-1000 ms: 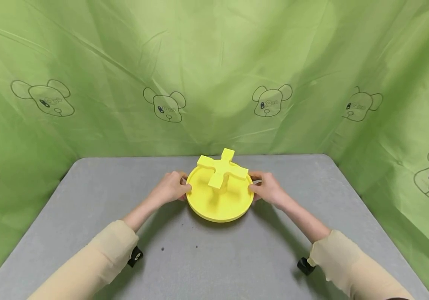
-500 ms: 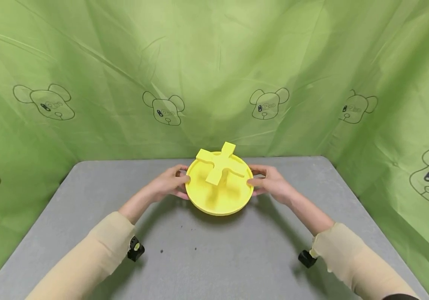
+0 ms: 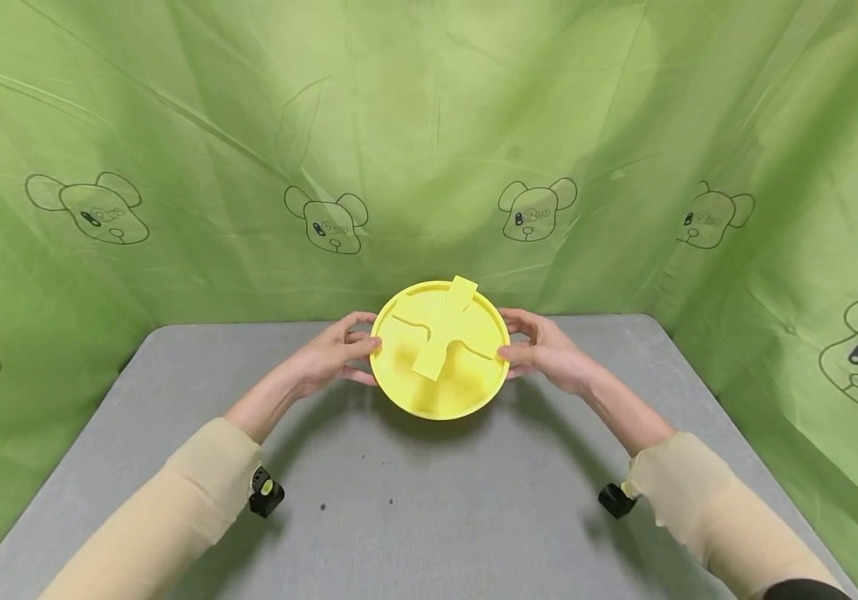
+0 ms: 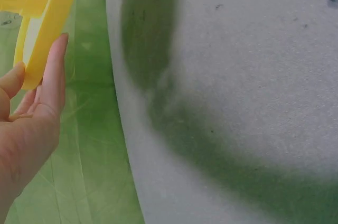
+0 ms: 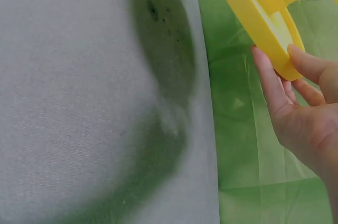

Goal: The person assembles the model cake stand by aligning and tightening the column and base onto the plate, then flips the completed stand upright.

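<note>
A round yellow disc [image 3: 398, 383] with a raised rim carries a cross-shaped piece on a short central post. It is held up off the table, its face tilted toward me. My left hand [image 3: 327, 358] grips its left edge, thumb on the rim and fingers behind. Opposite, my right hand [image 3: 549, 354] grips the right edge in the same way. In the left wrist view the disc [image 4: 45, 39] shows edge-on, pinched between thumb and fingers. The right wrist view has the disc's edge [image 5: 259, 28] between the other thumb and fingers, with the post jutting from its face.
Below lies a grey table [image 3: 444, 508] with a few small dark specks. Green cloth [image 3: 429, 150] printed with bear heads hangs behind and on both sides. Black wrist cameras sit under both forearms, the left camera [image 3: 267, 493] and the right camera [image 3: 615, 500].
Both hands have lifted the yellow disc a little and tipped it, so its face turns more toward me. The cross now overlaps the disc almost wholly in the head view.
</note>
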A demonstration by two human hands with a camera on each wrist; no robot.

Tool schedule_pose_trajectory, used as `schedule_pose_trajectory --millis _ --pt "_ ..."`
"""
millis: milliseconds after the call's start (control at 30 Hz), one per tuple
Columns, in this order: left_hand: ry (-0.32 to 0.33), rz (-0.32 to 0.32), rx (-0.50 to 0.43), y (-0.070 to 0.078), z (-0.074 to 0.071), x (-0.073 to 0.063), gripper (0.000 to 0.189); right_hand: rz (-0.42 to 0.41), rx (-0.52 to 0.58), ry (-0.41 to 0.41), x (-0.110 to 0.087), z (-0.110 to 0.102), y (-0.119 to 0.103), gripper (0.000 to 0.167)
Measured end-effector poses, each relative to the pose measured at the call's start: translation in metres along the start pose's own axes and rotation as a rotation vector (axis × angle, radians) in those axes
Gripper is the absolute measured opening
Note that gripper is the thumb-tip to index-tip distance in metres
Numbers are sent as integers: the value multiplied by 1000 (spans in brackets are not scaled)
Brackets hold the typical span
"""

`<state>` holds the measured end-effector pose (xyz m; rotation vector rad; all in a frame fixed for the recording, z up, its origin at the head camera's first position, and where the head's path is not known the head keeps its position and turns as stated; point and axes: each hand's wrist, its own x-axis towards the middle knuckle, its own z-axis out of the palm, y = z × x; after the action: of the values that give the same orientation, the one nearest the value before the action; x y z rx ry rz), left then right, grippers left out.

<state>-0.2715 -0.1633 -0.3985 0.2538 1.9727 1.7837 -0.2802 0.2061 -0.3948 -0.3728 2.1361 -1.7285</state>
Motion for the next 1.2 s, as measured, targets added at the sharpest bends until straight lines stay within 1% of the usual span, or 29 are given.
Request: schedule_pose_trajectory --millis 133,267,367,500,733,967,1200 --pt "13 45 14 6 0 0 59 -13 51 3 2 -3 -2 79" --pt "16 86 42 12 0 0 65 -29 91 -4 3 -5 -5 82" --pt "28 101 68 17 -1 0 68 -43 93 -2 2 -6 -8 81" --pt "51 115 99 23 -1 0 66 -83 77 19 2 -7 -12 79" --pt "65 169 153 34 1 1 53 -174 80 71 3 -7 -15 70" --pt "85 220 134 39 1 0 45 -275 71 147 0 -3 -18 54" --pt "93 260 169 39 0 -4 41 -305 24 216 -2 -1 -21 45"
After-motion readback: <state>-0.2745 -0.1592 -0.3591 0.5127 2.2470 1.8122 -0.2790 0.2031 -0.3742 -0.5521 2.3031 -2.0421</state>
